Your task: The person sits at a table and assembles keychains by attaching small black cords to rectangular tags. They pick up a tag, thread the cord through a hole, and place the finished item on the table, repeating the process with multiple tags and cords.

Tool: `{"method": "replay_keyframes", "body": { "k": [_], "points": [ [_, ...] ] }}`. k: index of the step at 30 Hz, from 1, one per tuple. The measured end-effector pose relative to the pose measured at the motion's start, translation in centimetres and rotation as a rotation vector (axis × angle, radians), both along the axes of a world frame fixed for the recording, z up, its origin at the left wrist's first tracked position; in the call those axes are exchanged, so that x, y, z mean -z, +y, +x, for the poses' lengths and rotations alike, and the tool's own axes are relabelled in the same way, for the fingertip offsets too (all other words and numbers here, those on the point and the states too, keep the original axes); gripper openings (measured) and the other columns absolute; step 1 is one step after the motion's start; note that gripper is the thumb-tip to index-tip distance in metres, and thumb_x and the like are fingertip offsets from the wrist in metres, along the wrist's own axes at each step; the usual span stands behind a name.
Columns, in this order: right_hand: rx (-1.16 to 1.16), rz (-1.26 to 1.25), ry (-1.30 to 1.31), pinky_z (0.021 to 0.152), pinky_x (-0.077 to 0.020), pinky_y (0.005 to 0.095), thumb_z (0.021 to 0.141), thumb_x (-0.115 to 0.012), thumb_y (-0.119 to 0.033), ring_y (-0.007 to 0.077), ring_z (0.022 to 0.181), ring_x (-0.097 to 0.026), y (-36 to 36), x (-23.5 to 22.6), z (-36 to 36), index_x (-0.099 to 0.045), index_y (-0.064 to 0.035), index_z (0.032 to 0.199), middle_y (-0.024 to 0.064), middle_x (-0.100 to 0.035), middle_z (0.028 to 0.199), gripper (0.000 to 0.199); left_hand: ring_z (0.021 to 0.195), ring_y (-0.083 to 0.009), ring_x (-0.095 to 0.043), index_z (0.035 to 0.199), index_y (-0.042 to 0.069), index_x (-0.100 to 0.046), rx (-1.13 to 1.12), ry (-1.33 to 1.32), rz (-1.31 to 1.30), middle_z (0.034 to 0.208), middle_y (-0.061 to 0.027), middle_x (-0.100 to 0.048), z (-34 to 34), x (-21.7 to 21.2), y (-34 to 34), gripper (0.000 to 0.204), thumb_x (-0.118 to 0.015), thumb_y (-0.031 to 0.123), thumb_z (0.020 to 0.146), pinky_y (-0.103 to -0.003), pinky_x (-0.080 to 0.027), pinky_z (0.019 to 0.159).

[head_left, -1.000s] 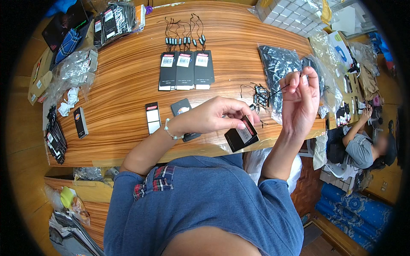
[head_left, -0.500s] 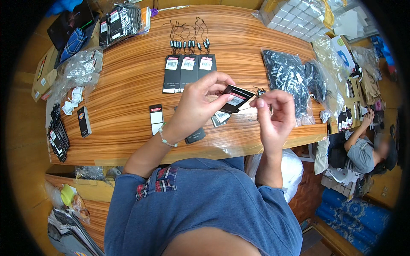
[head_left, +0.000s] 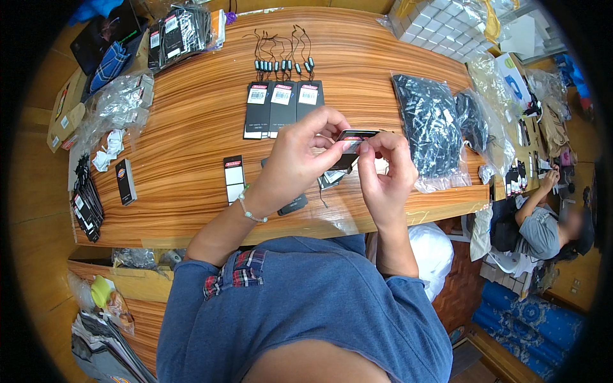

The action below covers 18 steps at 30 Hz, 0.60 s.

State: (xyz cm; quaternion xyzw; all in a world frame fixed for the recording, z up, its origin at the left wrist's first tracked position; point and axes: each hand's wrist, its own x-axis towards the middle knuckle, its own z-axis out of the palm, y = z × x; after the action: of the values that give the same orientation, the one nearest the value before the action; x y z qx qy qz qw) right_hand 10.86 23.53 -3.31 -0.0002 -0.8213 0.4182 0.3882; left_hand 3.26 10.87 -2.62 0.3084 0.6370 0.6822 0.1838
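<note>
In front of my chest, my left hand (head_left: 310, 145) pinches the left end of some black hang tags (head_left: 345, 161) between thumb and fingers. My right hand (head_left: 389, 175) is closed at their right edge, thumb and fingertips pressed together there; whether a cord lies between them is hidden. Below my hands, more tags (head_left: 333, 177) lie on the table, partly covered. A dark tag (head_left: 294, 204) rests beside my left wrist, and a black-and-white tag (head_left: 234, 180) lies left of it. Beyond my hands are laid-out black tags (head_left: 257, 112) with looped cords (head_left: 281, 66) above them.
The wood-grain table (head_left: 191, 127) carries a bag of black items (head_left: 429, 121) at right. At left lie a small tag stack (head_left: 126, 182), a corded bundle (head_left: 87, 207) and crumpled paper (head_left: 110, 150). White boxes (head_left: 440, 25) stand far right. Another person (head_left: 539, 226) sits at right.
My right hand has moved left from beside the tags to their edge. The held tags have tilted to a flatter angle, and a cord end now hangs below them.
</note>
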Motion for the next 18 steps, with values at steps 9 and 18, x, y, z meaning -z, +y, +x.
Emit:
{"method": "replay_keyframes", "body": {
  "k": [9, 18],
  "points": [
    [-0.047, -0.157, -0.065, 0.055, -0.0443, 0.0228, 0.075, -0.055, 0.009, 0.0107, 0.060, -0.054, 0.00, 0.30, -0.31, -0.048, 0.0004, 0.084, 0.0062, -0.056, 0.069, 0.015, 0.083, -0.0082, -0.059, 0.092, 0.001, -0.056, -0.032, 0.115, -0.085, 0.086, -0.0023, -0.059, 0.12, -0.79, -0.05, 0.015, -0.061, -0.002, 0.078, -0.023, -0.051, 0.072],
    [-0.199, -0.629, -0.132, 0.056, -0.0433, 0.0210, 0.078, -0.053, 0.009, 0.0089, 0.062, -0.053, 0.02, 0.37, -0.28, -0.045, -0.0006, 0.087, 0.0042, -0.054, 0.070, 0.015, 0.075, -0.0164, -0.063, 0.091, -0.001, -0.057, -0.045, 0.415, -0.182, 0.083, -0.0096, -0.062, 0.09, -0.57, -0.13, 0.013, -0.059, -0.002, 0.078, -0.026, -0.051, 0.067]
  ]
}}
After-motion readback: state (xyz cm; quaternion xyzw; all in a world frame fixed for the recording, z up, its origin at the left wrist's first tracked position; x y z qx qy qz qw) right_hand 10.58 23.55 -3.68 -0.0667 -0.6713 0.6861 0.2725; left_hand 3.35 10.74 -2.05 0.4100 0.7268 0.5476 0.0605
